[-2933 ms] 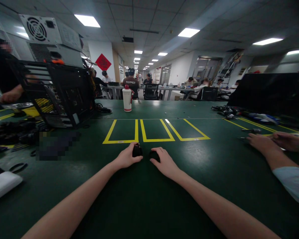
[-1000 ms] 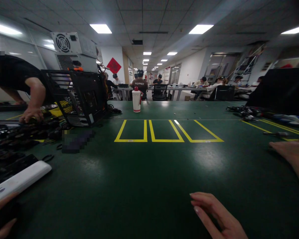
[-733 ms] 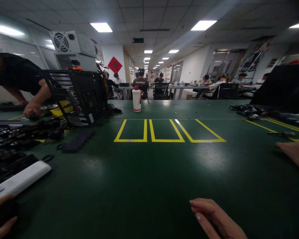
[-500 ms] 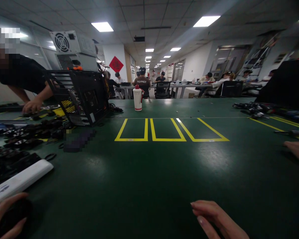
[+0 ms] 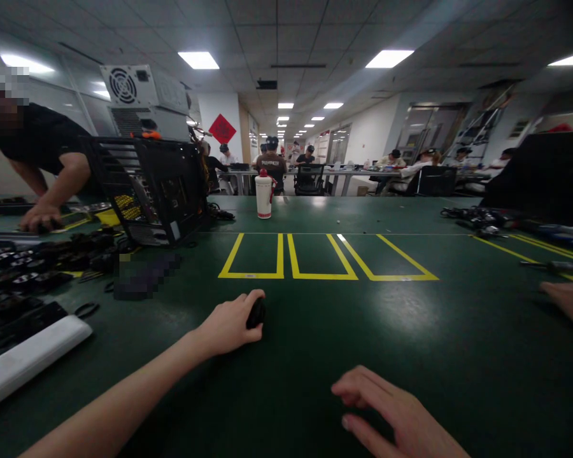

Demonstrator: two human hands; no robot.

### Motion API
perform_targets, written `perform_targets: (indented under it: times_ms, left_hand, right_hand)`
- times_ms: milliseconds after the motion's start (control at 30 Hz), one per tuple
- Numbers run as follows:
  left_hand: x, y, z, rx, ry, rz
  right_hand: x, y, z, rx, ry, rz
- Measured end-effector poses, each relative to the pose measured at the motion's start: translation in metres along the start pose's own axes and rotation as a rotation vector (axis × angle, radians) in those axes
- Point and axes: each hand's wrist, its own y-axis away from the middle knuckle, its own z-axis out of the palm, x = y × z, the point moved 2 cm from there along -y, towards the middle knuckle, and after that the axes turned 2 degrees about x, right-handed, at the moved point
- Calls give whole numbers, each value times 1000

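My left hand (image 5: 232, 323) is at the middle of the green table (image 5: 286, 356), its fingers curled round a small black rounded object (image 5: 255, 313). Most of that object is covered by the hand, so its exact kind does not show. Below the yellow tape frames, my right hand (image 5: 379, 404) hovers low at the right of centre. Its thumb and fingers are apart, with nothing between them. The two hands do not touch.
Yellow tape frames (image 5: 325, 276) mark the table ahead. A white bottle (image 5: 263, 197) stands behind them. At left are an open computer case (image 5: 148, 191), black cables (image 5: 52, 257) and a white bar (image 5: 33, 359). Another person's hand (image 5: 570, 305) rests at right; a co-worker (image 5: 52, 146) leans in at left.
My left hand has come from the lower left edge to mid-table, bringing the black object. My right hand has shifted slightly left; earlier it was farther forward, beside the left one.
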Motion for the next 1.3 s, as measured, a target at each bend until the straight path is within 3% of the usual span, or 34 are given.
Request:
perform_targets:
  times_ms: [167,267,400,567,700,900,1133,1300]
  left_hand:
    - [19,-50,16,80,-61,111]
    - [25,-63,19,74,-46,134]
    - [26,-67,20,59,6,146]
    - [25,-67,23,84,42,154]
    - [25,-65,26,76,54,142]
    - [25,-61,32,150,35,157]
    - [31,-47,29,205,56,197]
    - [33,-35,24,198,122,353]
  right_hand:
    - [17,-81,0,26,-226,125]
    - [35,-127,5,139,-391,199]
    - [44,-157,14,96,-631,274]
    - [45,-164,16,32,-731,306]
    - [42,-160,18,88,-751,310]
    - [36,-148,26,270,-561,76]
    - [33,-139,30,257,-554,-44]
    - [28,-127,29,272,-521,-77]
